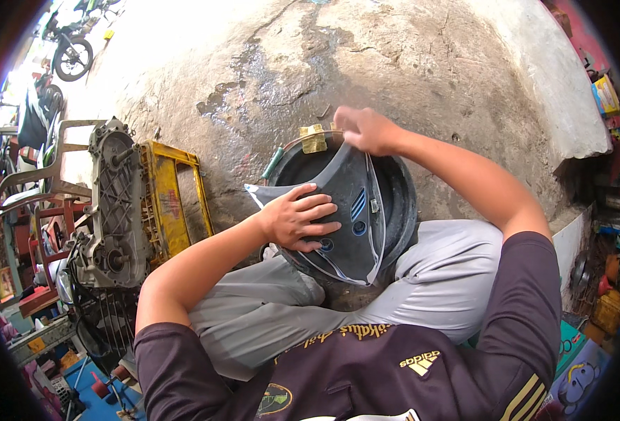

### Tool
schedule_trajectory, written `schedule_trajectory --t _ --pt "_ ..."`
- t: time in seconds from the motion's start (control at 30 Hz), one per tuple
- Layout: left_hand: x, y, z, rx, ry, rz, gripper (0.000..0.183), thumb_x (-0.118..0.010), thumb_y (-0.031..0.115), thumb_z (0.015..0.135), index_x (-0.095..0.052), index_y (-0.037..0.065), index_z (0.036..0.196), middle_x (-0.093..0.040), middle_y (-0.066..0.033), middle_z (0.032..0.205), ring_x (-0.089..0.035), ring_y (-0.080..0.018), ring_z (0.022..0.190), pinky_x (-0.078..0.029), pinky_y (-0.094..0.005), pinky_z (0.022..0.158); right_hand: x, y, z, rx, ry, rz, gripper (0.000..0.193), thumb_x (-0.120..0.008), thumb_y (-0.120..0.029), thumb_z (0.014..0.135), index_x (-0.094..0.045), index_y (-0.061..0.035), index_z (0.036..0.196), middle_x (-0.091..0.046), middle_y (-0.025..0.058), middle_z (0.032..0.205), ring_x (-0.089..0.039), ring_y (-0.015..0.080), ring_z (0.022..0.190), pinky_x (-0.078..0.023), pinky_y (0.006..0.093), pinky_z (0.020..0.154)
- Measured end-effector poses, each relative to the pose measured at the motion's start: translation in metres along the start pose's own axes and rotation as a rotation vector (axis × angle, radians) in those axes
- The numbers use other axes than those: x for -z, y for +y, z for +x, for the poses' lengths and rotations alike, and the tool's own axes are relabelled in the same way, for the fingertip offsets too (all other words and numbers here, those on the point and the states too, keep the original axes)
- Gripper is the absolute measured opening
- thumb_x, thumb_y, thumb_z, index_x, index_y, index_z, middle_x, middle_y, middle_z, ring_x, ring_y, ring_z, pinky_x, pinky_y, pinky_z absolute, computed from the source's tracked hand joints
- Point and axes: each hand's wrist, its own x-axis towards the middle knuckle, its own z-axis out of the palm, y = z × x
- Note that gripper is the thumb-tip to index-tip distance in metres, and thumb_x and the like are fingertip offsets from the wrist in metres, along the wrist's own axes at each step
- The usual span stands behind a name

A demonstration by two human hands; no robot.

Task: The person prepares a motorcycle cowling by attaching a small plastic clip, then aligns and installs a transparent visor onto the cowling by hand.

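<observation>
Bracing left hand [301, 219]: splaying over the grey panel [346, 191] mid-frame, apparently steadying it.
Right hand [367, 132]: blurring at its upper tip; grip unclear.
Black basin [404, 200]: seemingly supporting the panel.

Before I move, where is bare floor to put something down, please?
Wide bare floor lies between the right hand and the pale ledge. A narrower strip separates the black basin from the yellow frame. Crowded: left, around the engine casing, and at the basin.
</observation>
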Motion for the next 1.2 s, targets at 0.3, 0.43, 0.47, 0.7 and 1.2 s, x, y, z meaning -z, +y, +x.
schedule_trajectory --t 0.3,0.43,0.47,0.7,1.2 --pt "0.003 0.003 -0.006 0.021 -0.031 -0.052 0.061 -0.073 0.048 0.085 -0.062 0.026 0.141 -0.058 -0.0084 0.143 -0.054 -0.0273 0.135 -0.033 -0.0557 0.119 -0.005 0.004 0.002 0.017 0.079 -0.012 0.023 -0.064 -0.010 0.088 -0.059 -0.0071 0.110 -0.069 0.0151 0.084 -0.069 0.0298 0.080 -0.052 0.0440 0.074" --pt "0.000 0.000 0.003 -0.012 -0.016 -0.025 0.062 -0.073 0.049 0.085 -0.061 0.026 0.141 -0.058 -0.0083 0.143 -0.054 -0.0274 0.135 -0.033 -0.0559 0.119 0.011 0.031 0.010 -0.042 0.171 -0.147 0.024 -0.064 -0.010 0.087 -0.059 -0.0074 0.111 -0.070 0.0152 0.086 -0.069 0.0317 0.081 -0.053 0.0447 0.074" --pt "-0.002 -0.001 0.006 -0.015 -0.016 -0.036 0.062 -0.074 0.049 0.085 -0.061 0.026 0.142 -0.058 -0.0083 0.143 -0.054 -0.0277 0.135 -0.033 -0.0561 0.120 0.024 0.045 0.010 -0.101 0.195 -0.164 0.025 -0.064 -0.010 0.087 -0.059 -0.0071 0.112 -0.070 0.0160 0.087 -0.069 0.0323 0.081 -0.053 0.0444 0.075" --pt "0.003 0.000 -0.001 0.007 -0.006 -0.020 0.063 -0.076 0.049 0.081 -0.064 0.027 0.138 -0.058 -0.0076 0.141 -0.055 -0.0282 0.133 -0.034 -0.0566 0.118 -0.007 0.018 -0.004 0.097 0.091 -0.051 0.025 -0.063 -0.009 0.087 -0.059 -0.0059 0.111 -0.070 0.0179 0.088 -0.070 0.0343 0.081 -0.054 0.0448 0.076" --pt "0.163 0.038 0.053 0.411 -0.179 0.095 0.057 -0.079 0.042 0.090 -0.062 0.017 0.137 -0.065 -0.0125 0.129 -0.061 -0.0311 0.121 -0.045 -0.0488 0.108 0.098 -0.119 -0.078 0.078 0.291 -0.074 0.011 -0.064 -0.009 0.094 -0.061 -0.0058 0.104 -0.060 0.0058 0.073 -0.057 0.0168 0.066 -0.046 0.0351 0.064"
